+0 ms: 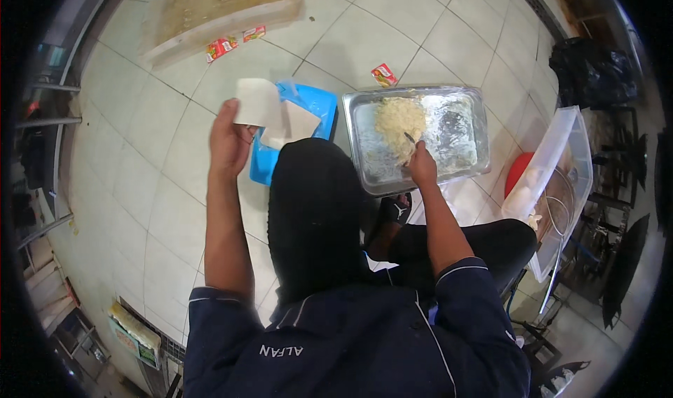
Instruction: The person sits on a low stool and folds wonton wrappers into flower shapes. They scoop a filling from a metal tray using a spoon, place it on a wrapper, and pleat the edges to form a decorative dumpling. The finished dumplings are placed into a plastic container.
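Pinching a pale sheet point(256, 102) between thumb and fingers, the left hand point(233, 137) has it up by the blue tray point(262, 165), where more pale sheet point(300, 123) lies inside. The right hand point(422, 165) is closed around a little utensil point(409, 138), too small to tell what kind from where I'm standing, with its tip right at the crumbly heap point(398, 118). That heap's bunched up at the left side of the metal tray point(486, 140), white smears across the rest. Trays are side by side on the tiles point(175, 128), red packet point(383, 74) just past the metal one, black bag point(592, 72) off to the right.
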Tool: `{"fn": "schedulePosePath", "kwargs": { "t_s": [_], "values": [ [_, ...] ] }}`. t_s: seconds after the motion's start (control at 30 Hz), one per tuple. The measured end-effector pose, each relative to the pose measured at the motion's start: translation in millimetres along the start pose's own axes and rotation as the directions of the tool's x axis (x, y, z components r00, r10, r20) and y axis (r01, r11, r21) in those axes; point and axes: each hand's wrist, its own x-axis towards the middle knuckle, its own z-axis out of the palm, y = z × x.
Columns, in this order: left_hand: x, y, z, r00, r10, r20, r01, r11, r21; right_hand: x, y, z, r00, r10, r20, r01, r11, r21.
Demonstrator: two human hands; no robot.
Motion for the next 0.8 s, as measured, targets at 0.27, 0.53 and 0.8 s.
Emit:
{"fn": "schedulePosePath", "kwargs": {
  "t_s": [0.27, 0.53, 0.8],
  "values": [
    [-47, 85, 81, 0.960, 0.262, -0.102, -0.277, 0.822, -0.497, -7, -4, 1, 0.997, -0.066, 0.050, 0.074, 0.979, -0.192],
    [-62, 95, 148, 0.822, 0.450, 0.349, 0.009, 0.603, -0.798, -14, -1, 27, 0.991, -0.065, 0.114, 0.086, 0.978, -0.190],
    [-61, 64, 218, 0.759, 0.390, 0.522, 0.256, 0.559, -0.789, -7, 38, 51, 0.978, -0.174, 0.118, 0.170, 0.984, 0.043]
  ]
}}
